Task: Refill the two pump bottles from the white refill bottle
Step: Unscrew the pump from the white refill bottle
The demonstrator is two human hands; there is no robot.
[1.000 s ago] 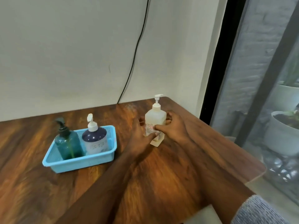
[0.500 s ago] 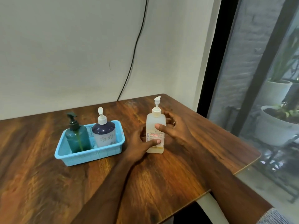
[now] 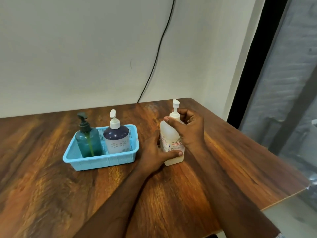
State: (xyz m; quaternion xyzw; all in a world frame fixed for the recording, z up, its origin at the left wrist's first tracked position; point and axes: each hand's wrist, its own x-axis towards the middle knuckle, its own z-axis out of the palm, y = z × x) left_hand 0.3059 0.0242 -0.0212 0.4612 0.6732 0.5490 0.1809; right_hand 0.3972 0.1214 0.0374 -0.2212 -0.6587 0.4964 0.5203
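The white refill bottle [image 3: 169,136], with a white pump on top, stands upright on the wooden table [image 3: 223,169]. My left hand [image 3: 154,155] grips its lower body, thumb across the label. My right hand [image 3: 188,129] is wrapped round its shoulder and the pump collar. To the left, a light blue basket [image 3: 101,162] holds the two pump bottles: a teal one with a dark pump [image 3: 88,141] and a dark blue one with a white pump [image 3: 116,136].
A black cable [image 3: 154,57] runs down the wall behind the table. The table's right edge ends near a black-framed glass door [image 3: 283,83]. Bare tabletop lies in front of the basket and hands.
My right hand has climbed from the bottle's middle to its shoulder and pump collar. The left hand keeps its hold low on the bottle. The view has shifted slightly.
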